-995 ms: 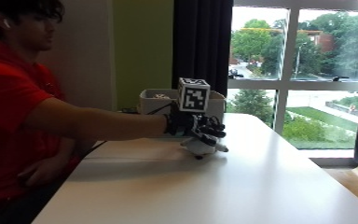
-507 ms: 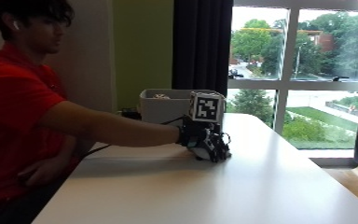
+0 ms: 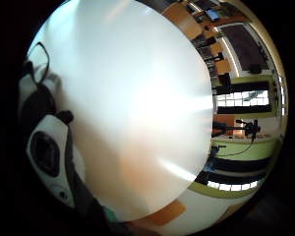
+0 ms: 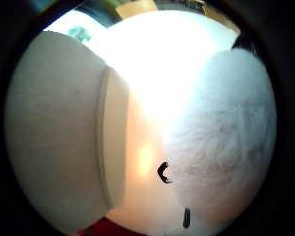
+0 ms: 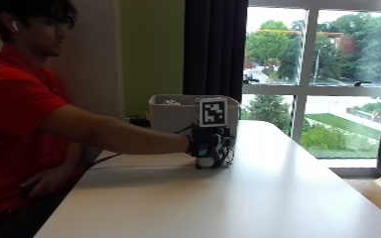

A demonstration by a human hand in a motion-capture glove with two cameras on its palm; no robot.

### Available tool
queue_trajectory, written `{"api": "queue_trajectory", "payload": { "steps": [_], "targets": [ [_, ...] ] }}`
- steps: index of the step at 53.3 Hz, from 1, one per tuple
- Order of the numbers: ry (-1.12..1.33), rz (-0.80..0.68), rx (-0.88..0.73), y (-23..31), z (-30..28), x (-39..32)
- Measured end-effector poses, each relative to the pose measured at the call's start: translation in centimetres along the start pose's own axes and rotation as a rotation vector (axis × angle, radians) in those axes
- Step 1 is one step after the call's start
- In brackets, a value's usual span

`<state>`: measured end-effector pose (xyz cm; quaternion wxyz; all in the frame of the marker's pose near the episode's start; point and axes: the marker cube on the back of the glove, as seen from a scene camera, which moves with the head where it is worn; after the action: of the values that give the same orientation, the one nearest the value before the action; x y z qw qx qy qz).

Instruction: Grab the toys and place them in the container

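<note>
- Far left in outside view: I see the person (image 5: pixel 25 114) in a red shirt, seated at the table's (image 5: pixel 243 208) left edge. Bare hand sits low by the lap, off the tabletop, touching nothing of the task.
- Right arm stretches out across the table toward the middle.
- Bin (image 5: pixel 177 111), pale grey, stands at the back of the table, just behind the hand. Something small & pale pokes above its rim; can't tell what it is.
- Right hand (image 5: pixel 212 146), black glove, is down on the tabletop just in front of the bin, knuckles up, fingers pointing down, wrapped over something.
- Toy (image 5: pixel 207 160): only a light patch shows under the glove in outside view, touching the table. In the thumb-side palm view it's white fluffy fur w/ small black marks (image 4: pixel 221 142), very close to the palm.
- Grip: fingers look curled down round the toy; I read it as held, though the fingertips themselves are hidden by the glove.
- Same palm view: the bin's rounded pale wall (image 4: pixel 59 132) fills the other side, w/ bright tabletop between it & the toy. So toy is beside the bin, outside it, still on the table.
- Little-finger-side palm view: mostly bare white tabletop (image 3: pixel 132 98); hand hardware at the edge.
- Right of the hand: open tabletop runs to the near-right corner.
- Far right: dark curtain (image 5: pixel 214 47), then a big window (image 5: pixel 322 74) w/ trees & lawn outside.
</note>
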<state>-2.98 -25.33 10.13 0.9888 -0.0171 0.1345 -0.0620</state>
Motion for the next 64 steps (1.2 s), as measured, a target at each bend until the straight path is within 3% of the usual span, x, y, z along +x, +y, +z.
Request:
{"api": "queue_trajectory", "payload": {
  "steps": [10,26,47,58,64],
  "targets": [
    [-0.115,0.062,-0.012,1.2,-1.8,-0.6],
    [-0.153,-0.083,0.197,2.7,-13.4,-2.8],
    [-0.331,-0.309,0.321,4.5,-29.6,-16.7],
    [-0.272,-0.376,0.336,5.5,-30.9,-22.2],
    [-0.242,-0.389,0.26,5.5,-29.7,-23.4]
  ]
}}
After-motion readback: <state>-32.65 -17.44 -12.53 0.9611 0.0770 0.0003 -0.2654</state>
